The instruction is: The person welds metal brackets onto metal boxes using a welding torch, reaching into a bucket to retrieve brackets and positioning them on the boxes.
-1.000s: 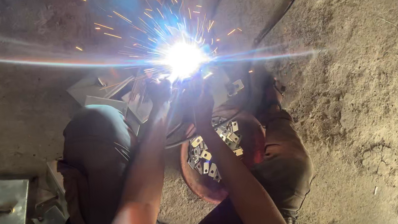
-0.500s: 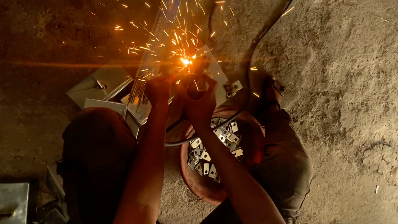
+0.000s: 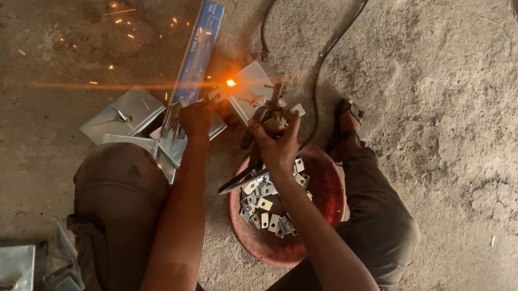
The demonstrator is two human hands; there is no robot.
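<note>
Sparks faded; right hand (image 3: pixel 277 142) grip closed on electrode holder (image 3: pixel 267 108); left hand (image 3: pixel 195 117) pressing one plate (image 3: pixel 250 82).

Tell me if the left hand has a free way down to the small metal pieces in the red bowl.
Probably yes: the left hand rests on the plates above the bowl, the metal pieces lie uncovered, though the right hand and its tool hang over them.

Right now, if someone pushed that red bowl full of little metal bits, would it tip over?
Probably not: the red bowl looks wide, low and flat on the ground. The small metal pieces heaped inside likely make it heavy, so it would drag. They would probably shift and rattle.
</note>
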